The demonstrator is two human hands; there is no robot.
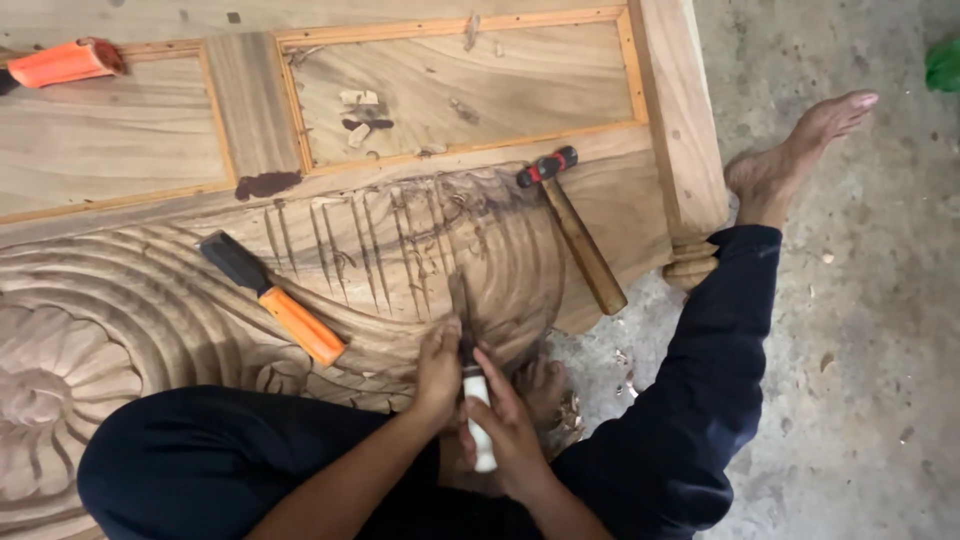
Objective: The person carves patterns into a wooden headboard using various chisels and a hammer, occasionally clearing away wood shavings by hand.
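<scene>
Both my hands grip a chisel with a white handle [481, 425] whose dark blade [461, 305] presses into the carved wooden panel [130, 300]. My left hand [438, 368] wraps the shaft near the blade. Lower down, my right hand [512, 430] holds the white handle. The blade tip sits among long carved grooves [370, 245] in the wood. I sit on the panel with dark trousers [200, 460], my right foot [790, 155] on the concrete floor.
An orange-handled chisel [275, 298] lies on the carving to the left. A hammer with a wooden handle [578, 235] rests to the right. Another orange handle [65, 62] lies at the top left. Recessed panels [460, 85] and wood chips lie beyond.
</scene>
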